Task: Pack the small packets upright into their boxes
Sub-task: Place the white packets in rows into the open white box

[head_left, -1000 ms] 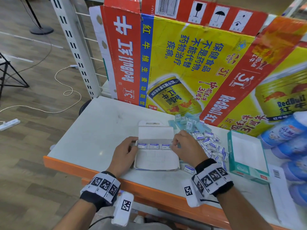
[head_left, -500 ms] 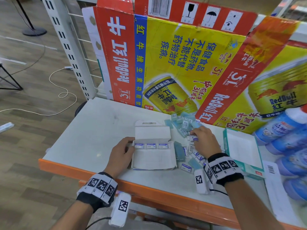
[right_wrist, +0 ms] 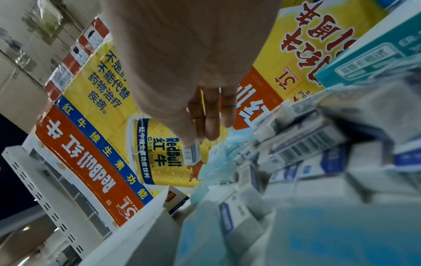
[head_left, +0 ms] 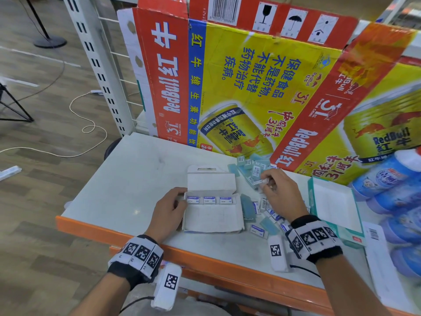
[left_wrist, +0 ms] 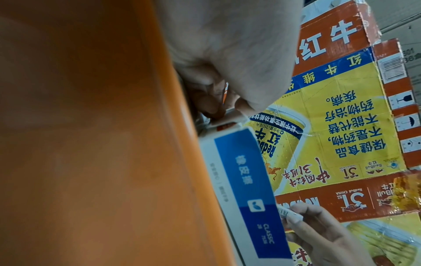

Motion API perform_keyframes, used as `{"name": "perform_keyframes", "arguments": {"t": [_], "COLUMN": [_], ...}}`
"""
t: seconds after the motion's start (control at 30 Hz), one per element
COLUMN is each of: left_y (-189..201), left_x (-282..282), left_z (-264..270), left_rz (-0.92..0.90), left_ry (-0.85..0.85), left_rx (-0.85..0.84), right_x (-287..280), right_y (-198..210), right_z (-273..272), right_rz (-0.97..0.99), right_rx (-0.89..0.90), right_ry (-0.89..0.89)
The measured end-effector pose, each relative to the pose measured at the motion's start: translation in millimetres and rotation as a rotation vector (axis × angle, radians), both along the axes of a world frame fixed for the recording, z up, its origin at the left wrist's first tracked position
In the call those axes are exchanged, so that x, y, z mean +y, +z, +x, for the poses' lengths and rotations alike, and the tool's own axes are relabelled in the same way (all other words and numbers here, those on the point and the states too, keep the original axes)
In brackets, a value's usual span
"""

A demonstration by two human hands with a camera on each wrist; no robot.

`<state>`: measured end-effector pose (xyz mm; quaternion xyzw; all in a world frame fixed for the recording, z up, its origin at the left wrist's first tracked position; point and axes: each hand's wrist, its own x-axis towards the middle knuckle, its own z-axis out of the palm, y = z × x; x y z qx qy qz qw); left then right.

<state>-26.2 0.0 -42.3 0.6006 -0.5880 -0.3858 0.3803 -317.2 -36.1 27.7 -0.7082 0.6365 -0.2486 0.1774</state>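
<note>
The left hand (head_left: pixel 169 209) grips the open box's (head_left: pixel 213 221) left wall, where three packets stand upright along the far row. Beyond, the right hand (head_left: pixel 281 192) pinches one packet (head_left: pixel 258 181) above the loose pile (head_left: pixel 265 208). The light fingertip hold could let it twist and land flat. Half a second earlier, that hand was reaching into the pile.

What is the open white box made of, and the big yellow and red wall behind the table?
The open white box looks like thin matte cardboard: its lid flap folds on a crease and the walls bend a little. The yellow and red wall seems to be flattened printed cardboard cartons with a slightly glossy face, judging by fold lines, torn edges and shipping symbols.
</note>
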Motion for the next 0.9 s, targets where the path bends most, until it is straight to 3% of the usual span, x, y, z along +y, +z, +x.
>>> {"name": "perform_keyframes", "arguments": {"t": [0.27,0.53,0.7,0.9], "left_y": [0.8,2.3,5.7,8.4], "left_x": [0.5,-0.3,0.4,1.6], "left_z": [0.2,0.0,-0.8,-0.6], "left_rz": [0.014,0.036,0.027,0.035], "left_ry": [0.005,0.008,0.011,-0.004], "left_rx": [0.017,0.013,0.006,0.041], "right_x": [5.4,16.7,16.1,16.9], "right_y": [8.6,5.9,-6.5,-13.2], "right_z": [22.7,76.4,101.1,116.6], "right_rz": [0.027,0.069,0.118,0.17], "right_rx": [0.011,0.004,0.123,0.218], "right_ry": [0.045,0.356,0.48,0.495]}}
